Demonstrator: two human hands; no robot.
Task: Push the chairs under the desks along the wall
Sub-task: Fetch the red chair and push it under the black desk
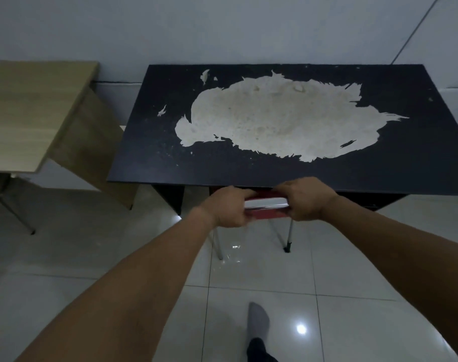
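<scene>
A black desk (154, 142) with a large worn pale patch stands against the wall. A red chair (265, 207) sits mostly under it; only the top of its backrest and two metal legs (288, 236) show at the desk's front edge. My left hand (225, 209) grips the left end of the backrest. My right hand (305, 198) grips the right end. The seat is hidden beneath the desktop.
A light wooden desk (32, 111) stands to the left against the same wall, with a thin metal leg (16, 215) showing below it. The floor is glossy white tile (105, 257). My foot in a grey sock (258, 322) is near the bottom middle.
</scene>
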